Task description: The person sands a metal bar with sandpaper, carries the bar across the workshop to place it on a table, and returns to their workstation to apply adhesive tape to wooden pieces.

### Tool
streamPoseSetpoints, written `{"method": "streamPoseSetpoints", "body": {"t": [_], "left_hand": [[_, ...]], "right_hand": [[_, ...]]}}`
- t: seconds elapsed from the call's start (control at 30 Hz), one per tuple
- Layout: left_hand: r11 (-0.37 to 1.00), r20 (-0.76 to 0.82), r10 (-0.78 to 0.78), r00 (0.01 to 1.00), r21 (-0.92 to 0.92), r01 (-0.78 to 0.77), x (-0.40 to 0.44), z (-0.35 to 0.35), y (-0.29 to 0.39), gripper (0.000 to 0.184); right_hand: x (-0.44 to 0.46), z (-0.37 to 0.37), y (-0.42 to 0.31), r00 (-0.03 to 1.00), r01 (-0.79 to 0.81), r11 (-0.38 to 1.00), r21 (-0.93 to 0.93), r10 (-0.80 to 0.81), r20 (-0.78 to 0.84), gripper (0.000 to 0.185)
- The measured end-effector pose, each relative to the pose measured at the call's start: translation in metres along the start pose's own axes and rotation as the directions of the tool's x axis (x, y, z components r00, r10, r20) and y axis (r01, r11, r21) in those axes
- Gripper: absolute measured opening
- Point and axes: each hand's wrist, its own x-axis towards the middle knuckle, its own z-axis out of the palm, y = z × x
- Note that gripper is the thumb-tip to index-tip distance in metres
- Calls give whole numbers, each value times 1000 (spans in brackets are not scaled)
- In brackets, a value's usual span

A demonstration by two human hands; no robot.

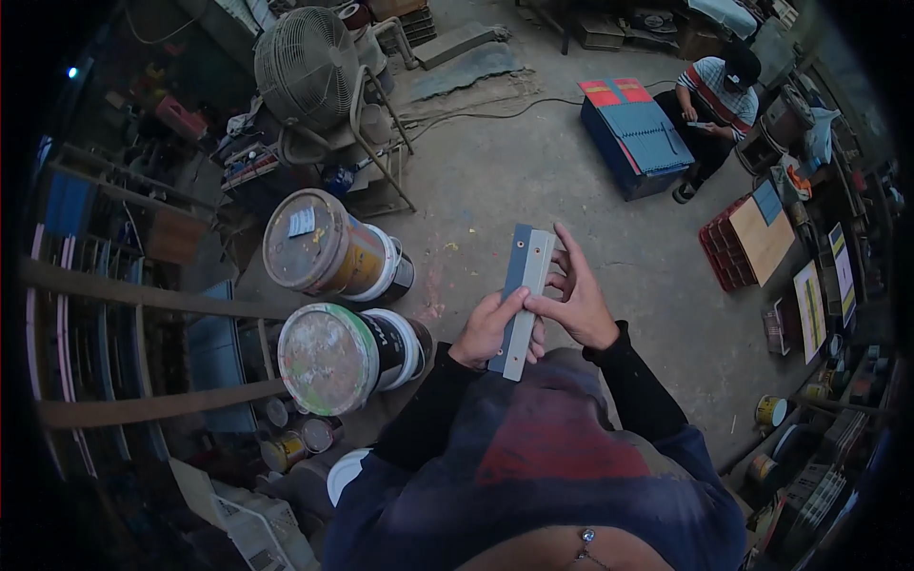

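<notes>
Head view. Both strips are up in front of the lap, lying side by side lengthwise: the blue-grey strip [517,259] on the left, the light grey strip [520,347] on the right. Small holes show near their ends. Cannot tell whether they are joined or merely pressed together.

Left hand [484,326]: gripping, thumb on the face of the blue-grey strip, fingers passing underneath. Right hand [583,303]: thumb pressed on the light grey strip, index finger stretched up beside its far end, remaining fingers partly hidden behind.

Risks, as judged. If the strips are loose, uneven thumb pressure could slide one along the other and put the ends out of line. Both thumbs bear near mid-length, so a knock at either end could twist the pair. A slackened grip could drop them onto the apron [562,433] or the concrete floor [476,190], chipping an edge. Edge sharpness cannot be told.
</notes>
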Motion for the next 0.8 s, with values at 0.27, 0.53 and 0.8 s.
{"method": "streamPoseSetpoints", "body": {"t": [0.27, 0.53, 0.8], "left_hand": [[996, -265, 85, 961, 13, -84, 130, -39, 98, 39], [970, -391, 238, 889, 58, -235, 299, -92, 197, 35], [954, -420, 290, 860, 60, -293, 442, -142, 290, 35]], "right_hand": [[144, -40, 10, 997, -59, 998, 38, 57, 50, 109], [339, -114, 1, 988, -73, 997, 20, 69, 135, 104], [490, -182, -52, 937, -121, 990, -75, 139, 319, 101]]}}
